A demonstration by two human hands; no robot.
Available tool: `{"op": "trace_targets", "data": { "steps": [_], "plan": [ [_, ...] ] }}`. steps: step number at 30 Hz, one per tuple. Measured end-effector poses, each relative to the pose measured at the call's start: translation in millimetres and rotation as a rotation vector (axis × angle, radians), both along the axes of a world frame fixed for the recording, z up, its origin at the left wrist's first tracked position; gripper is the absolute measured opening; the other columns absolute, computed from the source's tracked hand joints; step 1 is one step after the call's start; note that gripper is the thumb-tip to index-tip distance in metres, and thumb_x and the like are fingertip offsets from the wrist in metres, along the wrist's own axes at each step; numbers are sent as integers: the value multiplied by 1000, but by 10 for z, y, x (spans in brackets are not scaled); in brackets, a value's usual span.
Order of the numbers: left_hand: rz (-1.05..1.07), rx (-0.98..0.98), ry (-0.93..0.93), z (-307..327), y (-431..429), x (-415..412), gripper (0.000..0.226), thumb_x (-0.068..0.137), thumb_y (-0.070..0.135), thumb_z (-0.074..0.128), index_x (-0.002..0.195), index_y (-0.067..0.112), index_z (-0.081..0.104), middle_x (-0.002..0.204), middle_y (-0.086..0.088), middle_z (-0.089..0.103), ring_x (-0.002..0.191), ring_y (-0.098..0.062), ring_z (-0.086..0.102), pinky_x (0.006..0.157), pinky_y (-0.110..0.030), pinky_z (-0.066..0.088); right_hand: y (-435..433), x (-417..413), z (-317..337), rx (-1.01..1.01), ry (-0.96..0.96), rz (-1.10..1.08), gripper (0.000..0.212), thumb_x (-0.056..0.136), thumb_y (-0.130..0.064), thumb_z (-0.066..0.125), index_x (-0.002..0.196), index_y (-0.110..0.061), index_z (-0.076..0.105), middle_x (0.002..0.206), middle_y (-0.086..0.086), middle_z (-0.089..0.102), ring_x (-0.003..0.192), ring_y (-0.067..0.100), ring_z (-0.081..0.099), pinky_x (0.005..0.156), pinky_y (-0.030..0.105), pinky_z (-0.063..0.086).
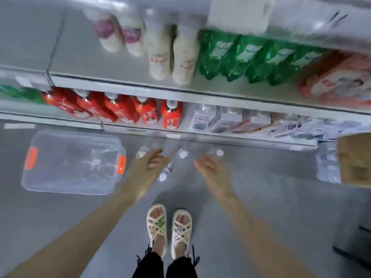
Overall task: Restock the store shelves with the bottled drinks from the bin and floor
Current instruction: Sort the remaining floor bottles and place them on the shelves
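Head view step: floor pickup, nothing lifted yet.
Left grip (149, 163): fingers spread, empty; nearest water bottle (163, 175) just right of it, contact unclear through blur.
Right grip (208, 167): loosely spread, empty; middle water bottle (183, 153) just left of its fingertips.
Clear bin (76, 133): on the floor left of the left grip, contents unclear.
Next: probably close each grip round a bottle, then lift to the bottom shelf (140, 129) ahead of both grips.
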State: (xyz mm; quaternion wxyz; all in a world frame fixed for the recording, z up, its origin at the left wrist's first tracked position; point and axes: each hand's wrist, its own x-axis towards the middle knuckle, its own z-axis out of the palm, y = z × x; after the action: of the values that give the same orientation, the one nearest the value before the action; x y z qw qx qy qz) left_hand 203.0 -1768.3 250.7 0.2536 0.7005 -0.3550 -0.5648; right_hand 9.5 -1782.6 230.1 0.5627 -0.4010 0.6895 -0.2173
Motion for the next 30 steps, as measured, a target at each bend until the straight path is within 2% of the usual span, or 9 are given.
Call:
{"op": "trace_targets", "data": {
  "steps": [5, 8, 14, 16, 18, 20, 22, 26, 30],
  "plan": [
    [37, 110, -69, -1045, 479, 264, 37, 91, 19, 60, 127, 10, 54, 108, -5, 62, 95, -11, 56, 69, 3, 37, 371, 355, -1098, 77, 11, 39, 25, 85, -9, 71, 109, -9, 62, 79, -10, 63, 64, -12, 58, 67, 6, 43],
    [59, 165, -73, -1585, 710, 380, 38, 91, 18, 60, 127, 8, 54, 110, -6, 62, 97, -12, 57, 75, -3, 39, 535, 531, -1669, 120, -7, 27, 37, 84, -11, 72, 119, -5, 61, 99, 0, 65, 90, 8, 63, 80, 17, 49],
    [113, 202, -101, -2428, 1003, 520, 35, 90, 23, 61, 124, 13, 56, 99, 3, 62, 95, -11, 58, 79, -14, 40, 753, 833, -2682, 118, 2, 152, 57, 78, -19, 79, 129, -12, 57, 113, -17, 54, 113, 11, 52, 102, 28, 43],
    [136, 211, -108, -2635, 1050, 543, 35, 91, 24, 60, 124, 14, 56, 97, 5, 62, 95, -12, 58, 84, -21, 41, 756, 922, -2899, 85, 7, 175, 61, 78, -20, 78, 133, -10, 54, 125, -12, 53, 118, 8, 49, 103, 18, 39],
    [158, 216, -109, -2798, 1077, 567, 36, 91, 27, 61, 124, 14, 57, 93, 8, 61, 92, -11, 58, 86, -23, 41, 744, 984, -3067, 35, 48, 181, 59, 77, -26, 73, 130, -9, 57, 131, 0, 58, 119, 17, 55, 103, 25, 41],
    [178, 218, -108, -2908, 1098, 594, 43, 86, 38, 65, 122, 17, 58, 91, 11, 61, 88, -8, 59, 85, -24, 43, 740, 1024, -3152, -8, 87, 174, 53, 74, -31, 70, 121, -7, 62, 122, 11, 64, 113, 25, 58, 100, 38, 43],
    [181, 212, -99, -2947, 1108, 616, 51, 78, 48, 61, 120, 21, 58, 92, 11, 63, 88, -6, 59, 85, -25, 45, 743, 1025, -3198, -47, 71, 140, 43, 75, -30, 71, 112, -9, 65, 111, 9, 66, 101, 17, 59, 96, 38, 44],
    [186, 204, -78, -2822, 1102, 654, 36, 90, 35, 62, 122, 20, 57, 96, 9, 63, 91, -5, 59, 83, -22, 45, 629, 1034, -3012, -60, 28, 66, 34, 75, -22, 75, 108, -20, 65, 92, 1, 64, 76, -6, 56, 77, 12, 43],
    [207, 161, -32, -2425, 1014, 651, 35, 87, 35, 67, 118, 25, 57, 96, 14, 62, 88, -1, 60, 82, -18, 44, 443, 1001, -2514, -70, -68, 60, 31, 73, -18, 78, 98, -28, 64, 89, -8, 68, 87, 10, 62, 88, 30, 50]
  ]
}}
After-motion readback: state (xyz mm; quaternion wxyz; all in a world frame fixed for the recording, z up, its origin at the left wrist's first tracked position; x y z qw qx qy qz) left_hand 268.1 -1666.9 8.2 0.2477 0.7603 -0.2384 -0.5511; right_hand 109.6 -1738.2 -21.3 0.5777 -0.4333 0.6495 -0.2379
